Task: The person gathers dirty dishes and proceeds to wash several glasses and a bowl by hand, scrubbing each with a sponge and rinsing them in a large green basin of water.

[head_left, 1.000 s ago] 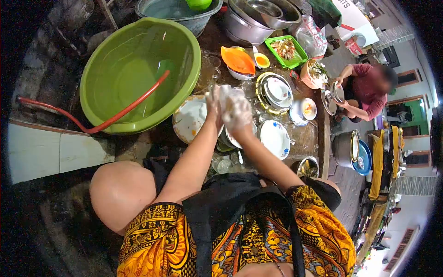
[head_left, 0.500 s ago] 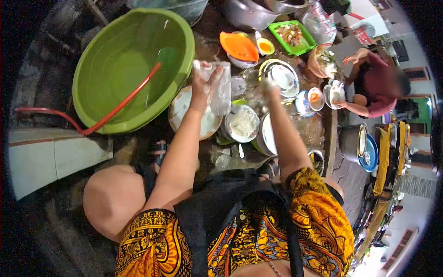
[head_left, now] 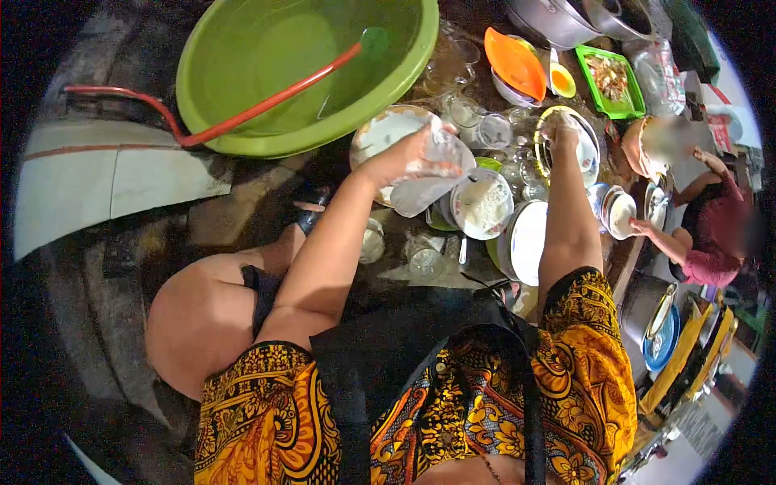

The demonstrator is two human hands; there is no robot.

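My left hand [head_left: 404, 158] is closed on a clear, soft-edged container [head_left: 416, 196], tilted above a large plate [head_left: 378, 133] beside the green tub. Farther right, my right hand [head_left: 562, 136] reaches over a stack of plates with a yellow-patterned rim [head_left: 592, 162]. Its fingers are bent and whitish, and what they hold is too small to make out. Between my arms is a bowl [head_left: 483, 206] with white, foamy contents. A white dish [head_left: 529, 242] stands beside it, next to my right forearm. Several clear glasses [head_left: 493, 131] sit between my hands.
A big green tub [head_left: 283, 141] of water, with a red hose [head_left: 267, 103] across it, fills the upper left. Orange dish [head_left: 515, 65], green tray [head_left: 610, 81] and metal pots [head_left: 554, 23] stand at the back. At the right, another person [head_left: 715, 230] reaches toward bowls [head_left: 621, 212].
The view has shifted, so the tub and dishes appear farther right. My left hand has tilted the clear container lower, toward the foamy bowl. My right hand has moved onto the yellow-rimmed plates.
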